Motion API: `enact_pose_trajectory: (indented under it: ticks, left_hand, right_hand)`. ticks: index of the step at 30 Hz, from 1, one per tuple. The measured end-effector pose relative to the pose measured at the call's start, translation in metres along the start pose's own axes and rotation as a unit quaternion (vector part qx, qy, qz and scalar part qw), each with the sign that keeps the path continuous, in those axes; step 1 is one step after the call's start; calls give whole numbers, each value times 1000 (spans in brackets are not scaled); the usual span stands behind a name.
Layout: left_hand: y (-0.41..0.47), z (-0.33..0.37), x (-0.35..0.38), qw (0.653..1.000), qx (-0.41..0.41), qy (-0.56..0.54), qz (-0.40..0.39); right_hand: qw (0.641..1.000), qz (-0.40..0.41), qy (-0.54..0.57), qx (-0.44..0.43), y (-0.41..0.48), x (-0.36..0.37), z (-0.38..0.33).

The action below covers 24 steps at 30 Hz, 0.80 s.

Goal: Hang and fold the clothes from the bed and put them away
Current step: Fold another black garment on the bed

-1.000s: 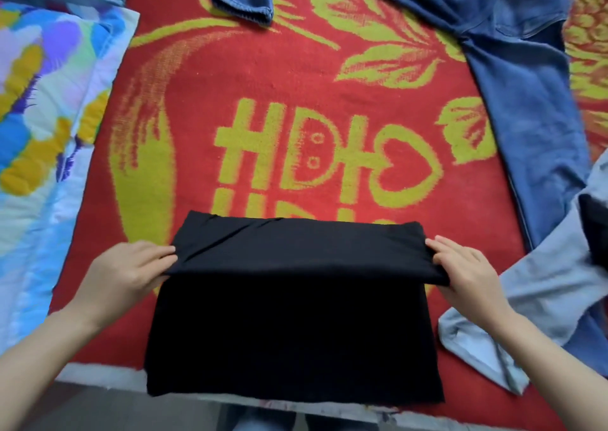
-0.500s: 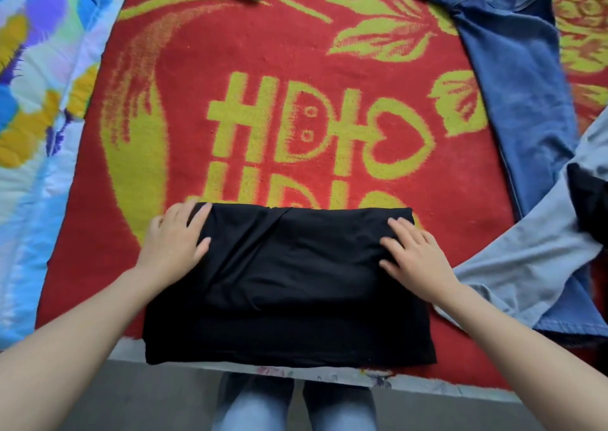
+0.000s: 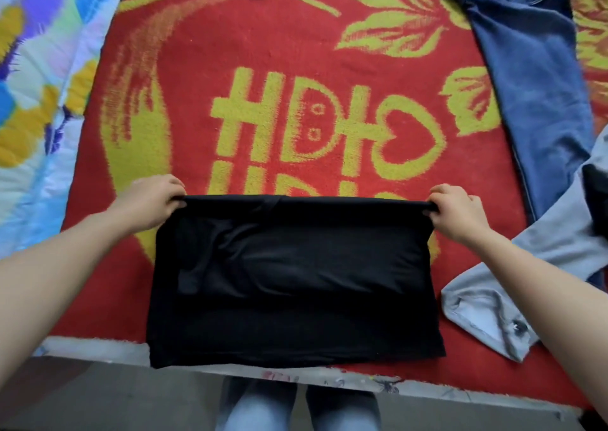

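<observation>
A black garment [image 3: 292, 282], folded into a wide rectangle, lies at the near edge of the bed on a red and yellow blanket [image 3: 296, 69]. My left hand [image 3: 151, 200] grips its far left corner, fingers curled over the fold. My right hand [image 3: 457, 210] grips the far right corner the same way. The far edge is pulled taut between the two hands. Dark blue jeans [image 3: 533, 78] lie spread at the upper right. A pale grey-blue garment [image 3: 539, 259] lies crumpled at the right, just beyond my right forearm.
A bright patterned quilt [image 3: 39, 95] covers the left side of the bed. The bed's near edge [image 3: 329, 376] runs below the black garment, with grey floor and my jeans-clad legs [image 3: 296, 407] beneath. A dark item [image 3: 597, 200] rests on the grey-blue garment at the far right.
Half a second ago both hands pressed flat on the folded black garment. Now they have moved out to its far corners and grip them, with the far edge stretched between them.
</observation>
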<state>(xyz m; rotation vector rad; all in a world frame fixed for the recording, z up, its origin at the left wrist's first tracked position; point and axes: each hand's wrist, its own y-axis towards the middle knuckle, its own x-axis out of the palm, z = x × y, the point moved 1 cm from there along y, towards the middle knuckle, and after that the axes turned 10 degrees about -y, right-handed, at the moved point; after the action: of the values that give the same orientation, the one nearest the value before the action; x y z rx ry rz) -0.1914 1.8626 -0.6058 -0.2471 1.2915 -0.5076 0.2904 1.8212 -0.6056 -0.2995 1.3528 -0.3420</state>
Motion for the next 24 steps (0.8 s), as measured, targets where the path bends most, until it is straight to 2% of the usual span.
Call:
enact_pose_trajectory:
  ticks: [3, 6, 8, 10, 13, 15, 17, 21, 23, 24]
  left_hand:
    - [11, -4, -22, 998, -8, -49, 27]
    - [11, -1, -42, 992, 35, -28, 114]
    - [-2, -2, -46, 977, 126, -6, 173]
    - [-29, -4, -40, 957, 202, 8, 207]
    - [-86, -4, -9, 937, 267, 29, 223]
    - [-125, -7, 25, 932, 286, 30, 220]
    - [-154, -11, 60, 940, 284, 58, 180]
    - [-169, -17, 110, 963, 226, 106, 97]
    - [-164, -6, 119, 966, 210, 96, 118]
    - [-159, 5, 118, 966, 200, 86, 138]
  right_hand:
    - [998, 31, 51, 17, 13, -17, 3]
    - [989, 112, 100, 9, 14, -28, 2]
    - [973, 209, 82, -57, 1, -26, 5]
    - [943, 301, 62, -131, -22, -19, 9]
    - [906, 359, 29, -223, -71, 2, 15]
    - [899, 349, -4, -264, -106, 26, 16]
    - [904, 309, -37, -293, -132, 54, 11]
    - [917, 148, -133, -346, -153, 84, -11]
    - [930, 116, -113, -330, -155, 82, -27]
    - [934, 147, -86, -315, -154, 77, -36]
